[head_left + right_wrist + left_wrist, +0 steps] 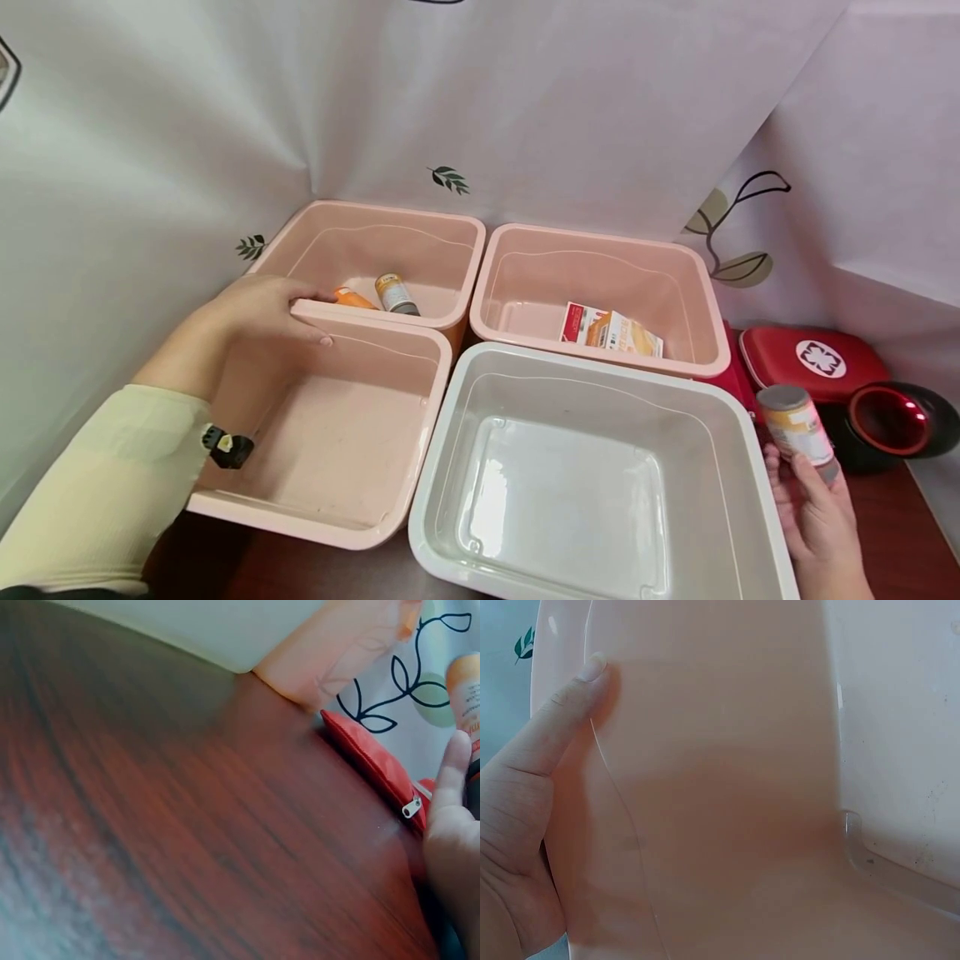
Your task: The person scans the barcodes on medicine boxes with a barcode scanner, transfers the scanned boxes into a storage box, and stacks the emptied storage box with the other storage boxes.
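Observation:
My left hand (pixel 262 312) grips the rim of the front-left pink bin (pixel 408 333), thumb against its inner wall and fingers over the back. In the left wrist view, the thumb (pixel 570 712) lies along the pink wall. At the right side, my right hand (pixel 821 521) holds a small cylindrical container (pixel 797 429) with grey ends and a yellow-and-white label, tilted beside the grey bin. A similar container (pixel 395 293) and an orange item (pixel 352 297) lie in the back-left pink bin (pixel 397 218).
The grey bin (pixel 600 367) stands at front right. The back-right pink bin (pixel 592 237) contains small boxes (pixel 611 332). On the dark wooden table (pixel 187 825), a red zip case (pixel 813 360) with a white emblem and a black cup-like object (pixel 930 421) sit at right. A patterned curtain hangs behind.

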Motion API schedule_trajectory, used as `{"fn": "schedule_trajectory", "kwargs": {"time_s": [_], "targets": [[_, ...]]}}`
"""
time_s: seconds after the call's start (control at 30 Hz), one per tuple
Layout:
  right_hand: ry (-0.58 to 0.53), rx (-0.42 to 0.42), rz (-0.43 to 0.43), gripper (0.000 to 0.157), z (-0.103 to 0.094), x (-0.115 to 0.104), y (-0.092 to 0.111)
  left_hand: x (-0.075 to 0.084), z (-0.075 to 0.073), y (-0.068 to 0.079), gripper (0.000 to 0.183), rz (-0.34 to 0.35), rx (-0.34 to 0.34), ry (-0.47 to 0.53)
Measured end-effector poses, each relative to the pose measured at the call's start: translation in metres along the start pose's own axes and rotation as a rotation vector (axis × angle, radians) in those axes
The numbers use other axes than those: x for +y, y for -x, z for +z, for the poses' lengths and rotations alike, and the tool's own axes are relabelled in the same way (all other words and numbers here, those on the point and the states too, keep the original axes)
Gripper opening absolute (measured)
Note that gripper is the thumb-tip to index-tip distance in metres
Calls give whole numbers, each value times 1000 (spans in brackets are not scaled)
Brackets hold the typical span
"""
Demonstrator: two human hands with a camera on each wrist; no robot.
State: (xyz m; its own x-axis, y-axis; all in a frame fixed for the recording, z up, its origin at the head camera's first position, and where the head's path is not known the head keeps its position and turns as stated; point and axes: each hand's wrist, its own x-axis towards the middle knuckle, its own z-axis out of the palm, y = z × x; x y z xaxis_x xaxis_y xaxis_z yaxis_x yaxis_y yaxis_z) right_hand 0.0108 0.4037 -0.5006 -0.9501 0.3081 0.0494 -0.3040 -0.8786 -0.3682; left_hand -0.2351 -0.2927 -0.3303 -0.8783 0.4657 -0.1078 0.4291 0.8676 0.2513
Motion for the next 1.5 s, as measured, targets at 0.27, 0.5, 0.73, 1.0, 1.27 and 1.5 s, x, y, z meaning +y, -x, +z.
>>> {"fn": "schedule_trajectory", "kwargs": {"time_s": [0.27,0.5,0.73,1.0,1.27,1.5], "targets": [[-456,19,133,26,-8,-15,-1,-1,0,0,78,-3,4,0],[-532,95,181,32,-11,-23,-2,-1,0,1,77,2,6,-4],[-519,116,233,35,-11,-26,-4,-1,0,1,74,4,14,-2],[-532,203,241,41,-11,-28,-4,-1,0,1,74,0,12,-5],[-537,229,252,45,-9,-30,-4,-1,1,0,74,2,14,-4],[-526,178,273,51,-11,-27,-2,-1,1,0,74,-1,7,-3]]}}
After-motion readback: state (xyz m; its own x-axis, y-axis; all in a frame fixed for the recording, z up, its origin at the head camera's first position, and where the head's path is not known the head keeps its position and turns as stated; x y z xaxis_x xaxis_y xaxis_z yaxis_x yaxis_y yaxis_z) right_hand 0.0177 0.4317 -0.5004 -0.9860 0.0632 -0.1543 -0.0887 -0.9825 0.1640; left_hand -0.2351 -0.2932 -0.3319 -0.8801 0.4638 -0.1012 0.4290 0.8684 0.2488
